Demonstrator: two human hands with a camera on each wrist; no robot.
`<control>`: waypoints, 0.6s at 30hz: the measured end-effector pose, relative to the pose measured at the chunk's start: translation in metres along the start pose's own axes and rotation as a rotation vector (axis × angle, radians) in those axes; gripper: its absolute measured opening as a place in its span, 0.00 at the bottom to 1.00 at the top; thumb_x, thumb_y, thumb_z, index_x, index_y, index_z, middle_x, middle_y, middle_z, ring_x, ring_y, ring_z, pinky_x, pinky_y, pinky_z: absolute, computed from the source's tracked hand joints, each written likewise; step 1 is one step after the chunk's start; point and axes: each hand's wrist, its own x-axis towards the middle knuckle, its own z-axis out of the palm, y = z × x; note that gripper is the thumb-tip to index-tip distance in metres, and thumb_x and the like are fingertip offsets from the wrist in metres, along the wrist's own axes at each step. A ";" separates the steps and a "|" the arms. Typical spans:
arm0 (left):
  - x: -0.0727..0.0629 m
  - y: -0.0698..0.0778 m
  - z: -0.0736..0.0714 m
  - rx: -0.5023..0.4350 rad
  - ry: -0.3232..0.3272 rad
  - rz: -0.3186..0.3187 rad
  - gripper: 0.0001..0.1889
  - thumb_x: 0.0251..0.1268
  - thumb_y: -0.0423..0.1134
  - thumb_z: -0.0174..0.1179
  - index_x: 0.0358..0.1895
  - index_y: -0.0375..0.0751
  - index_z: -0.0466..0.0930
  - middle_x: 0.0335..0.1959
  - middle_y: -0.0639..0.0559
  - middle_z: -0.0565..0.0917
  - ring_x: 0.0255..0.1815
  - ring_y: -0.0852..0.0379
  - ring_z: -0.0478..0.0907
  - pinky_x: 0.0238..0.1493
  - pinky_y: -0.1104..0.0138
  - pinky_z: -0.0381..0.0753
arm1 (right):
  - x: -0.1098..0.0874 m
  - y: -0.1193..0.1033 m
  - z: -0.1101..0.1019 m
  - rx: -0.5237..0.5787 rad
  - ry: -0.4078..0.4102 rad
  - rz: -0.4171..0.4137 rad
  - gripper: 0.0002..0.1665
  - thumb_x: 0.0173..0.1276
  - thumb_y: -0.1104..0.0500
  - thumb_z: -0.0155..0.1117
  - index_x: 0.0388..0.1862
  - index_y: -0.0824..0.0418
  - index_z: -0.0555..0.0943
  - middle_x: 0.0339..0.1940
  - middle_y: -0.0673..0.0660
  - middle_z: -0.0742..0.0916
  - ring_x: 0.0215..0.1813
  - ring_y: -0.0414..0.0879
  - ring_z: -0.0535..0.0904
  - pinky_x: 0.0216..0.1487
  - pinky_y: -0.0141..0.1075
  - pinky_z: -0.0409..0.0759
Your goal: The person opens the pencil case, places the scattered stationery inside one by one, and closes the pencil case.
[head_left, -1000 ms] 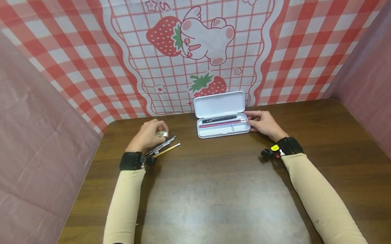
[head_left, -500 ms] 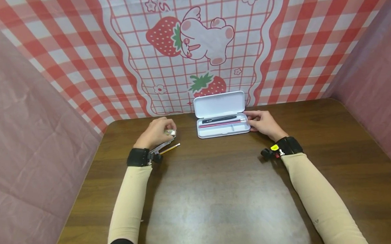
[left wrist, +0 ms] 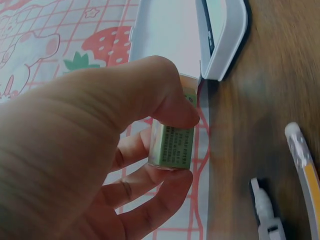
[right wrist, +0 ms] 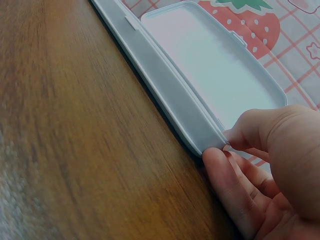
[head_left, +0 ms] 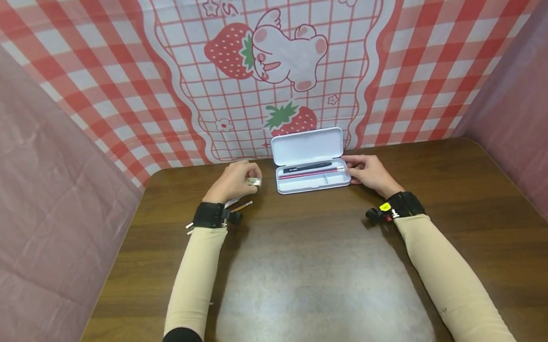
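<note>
My left hand (head_left: 231, 182) pinches a small green eraser (left wrist: 172, 145) with printed text and a clear wrapper, between thumb and fingers. It is held just left of the white pencil case (head_left: 307, 147), whose lid stands up. A black pen (head_left: 307, 167) and a red pencil (head_left: 308, 174) lie in the case's long rear part; a divider marks off a small front right compartment. With thumb and fingers my right hand (head_left: 369, 175) grips the right end of the case. In the right wrist view the thumb lies over the case rim (right wrist: 220, 140).
Under the left wrist lie a yellow pencil (head_left: 242, 207) with a white eraser end and a slim grey-white tool (left wrist: 268, 215), partly hidden. A checked strawberry cloth (head_left: 233, 51) hangs behind the wooden table (head_left: 323, 270), and pink cloth (head_left: 44, 199) hangs at both sides.
My left hand has moved right with the eraser, from above the loose pencils towards the pencil case. The right hand and the case have stayed in place.
</note>
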 end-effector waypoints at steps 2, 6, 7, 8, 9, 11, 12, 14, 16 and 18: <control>0.004 0.003 0.002 0.004 -0.002 0.018 0.14 0.61 0.30 0.71 0.50 0.43 0.89 0.44 0.46 0.84 0.47 0.50 0.79 0.51 0.59 0.77 | -0.001 -0.001 0.000 0.003 0.001 -0.003 0.30 0.84 0.65 0.65 0.81 0.67 0.77 0.60 0.66 0.81 0.39 0.31 0.78 0.41 0.22 0.87; 0.011 0.007 0.006 0.012 -0.018 0.047 0.13 0.61 0.31 0.71 0.49 0.43 0.89 0.44 0.45 0.84 0.48 0.48 0.79 0.53 0.56 0.79 | -0.001 -0.001 0.000 0.001 -0.001 0.000 0.30 0.84 0.65 0.65 0.82 0.68 0.77 0.60 0.66 0.81 0.38 0.31 0.78 0.41 0.22 0.87; 0.014 0.007 0.008 0.010 -0.022 0.057 0.13 0.61 0.32 0.71 0.49 0.43 0.90 0.45 0.45 0.85 0.49 0.48 0.80 0.54 0.54 0.79 | -0.001 -0.001 0.000 0.004 0.000 0.000 0.30 0.84 0.65 0.65 0.82 0.68 0.77 0.60 0.67 0.81 0.38 0.31 0.78 0.41 0.22 0.87; 0.016 0.007 0.009 0.008 -0.028 0.063 0.13 0.60 0.32 0.70 0.49 0.43 0.90 0.45 0.45 0.84 0.49 0.47 0.80 0.54 0.53 0.80 | -0.001 -0.001 -0.001 0.000 -0.001 0.001 0.30 0.84 0.65 0.65 0.82 0.68 0.77 0.60 0.67 0.81 0.38 0.31 0.78 0.41 0.22 0.87; 0.019 0.007 0.011 0.004 -0.035 0.065 0.13 0.60 0.32 0.70 0.49 0.44 0.90 0.45 0.45 0.84 0.50 0.47 0.80 0.55 0.52 0.80 | -0.001 0.000 -0.001 -0.002 -0.002 0.002 0.31 0.84 0.65 0.65 0.82 0.68 0.76 0.61 0.67 0.81 0.38 0.31 0.78 0.40 0.22 0.87; 0.035 -0.018 0.028 -0.019 -0.035 0.109 0.12 0.62 0.37 0.72 0.49 0.48 0.89 0.45 0.49 0.84 0.49 0.51 0.79 0.55 0.55 0.80 | -0.001 0.000 -0.001 -0.006 -0.004 0.004 0.31 0.84 0.65 0.66 0.82 0.68 0.76 0.60 0.66 0.82 0.38 0.32 0.78 0.40 0.23 0.87; 0.037 -0.018 0.030 -0.022 -0.038 0.112 0.12 0.62 0.37 0.72 0.48 0.49 0.89 0.45 0.50 0.84 0.49 0.51 0.78 0.54 0.55 0.80 | -0.001 0.000 -0.001 -0.007 -0.003 0.005 0.31 0.84 0.65 0.66 0.82 0.68 0.76 0.59 0.66 0.82 0.38 0.32 0.78 0.40 0.23 0.87; 0.040 -0.016 0.033 -0.030 -0.043 0.120 0.11 0.62 0.37 0.73 0.48 0.50 0.89 0.44 0.51 0.83 0.49 0.52 0.78 0.54 0.56 0.79 | -0.001 0.000 -0.001 -0.009 0.000 0.008 0.31 0.84 0.64 0.66 0.82 0.68 0.77 0.55 0.63 0.83 0.37 0.32 0.78 0.39 0.23 0.87; 0.041 -0.011 0.034 -0.038 -0.044 0.128 0.11 0.62 0.37 0.73 0.47 0.49 0.89 0.45 0.50 0.83 0.49 0.51 0.78 0.54 0.58 0.78 | 0.000 -0.001 -0.001 -0.005 0.004 0.008 0.30 0.83 0.64 0.67 0.81 0.68 0.77 0.50 0.60 0.84 0.37 0.33 0.78 0.39 0.24 0.87; 0.030 0.020 0.021 -0.020 -0.052 0.092 0.12 0.62 0.31 0.71 0.48 0.45 0.89 0.46 0.45 0.84 0.50 0.47 0.79 0.55 0.55 0.79 | 0.000 -0.001 -0.001 0.001 0.007 0.006 0.30 0.83 0.64 0.67 0.81 0.68 0.78 0.46 0.57 0.84 0.36 0.33 0.79 0.38 0.24 0.88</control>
